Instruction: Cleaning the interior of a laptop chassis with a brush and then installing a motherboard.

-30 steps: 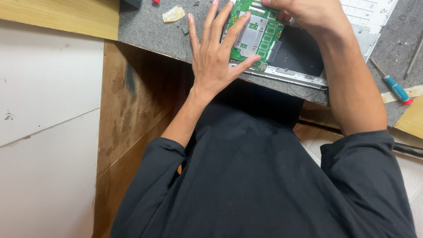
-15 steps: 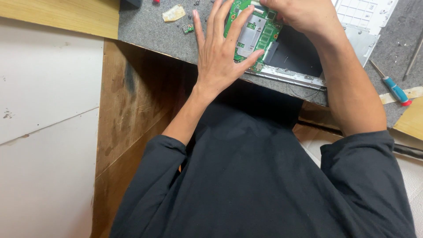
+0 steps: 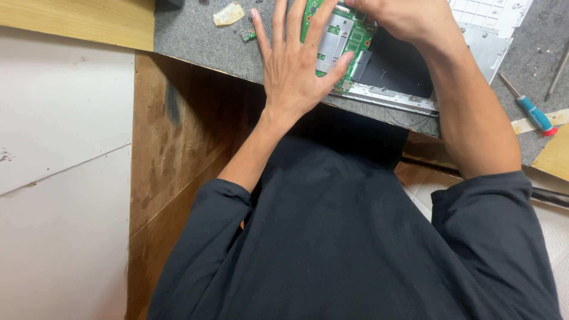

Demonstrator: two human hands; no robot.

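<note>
Two hands: left hand (image 3: 293,71), right hand (image 3: 403,21). One green board (image 3: 338,35) under both. One blue screwdriver (image 3: 533,112) far right.

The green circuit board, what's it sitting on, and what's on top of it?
The green circuit board lies in an opened silver device chassis on the grey mat. The left hand lies flat over its left part, and the right hand covers its top edge, hiding what is beneath.

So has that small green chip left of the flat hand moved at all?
No. The small green chip lies beside the yellowish scrap on the grey mat, as before.
</note>
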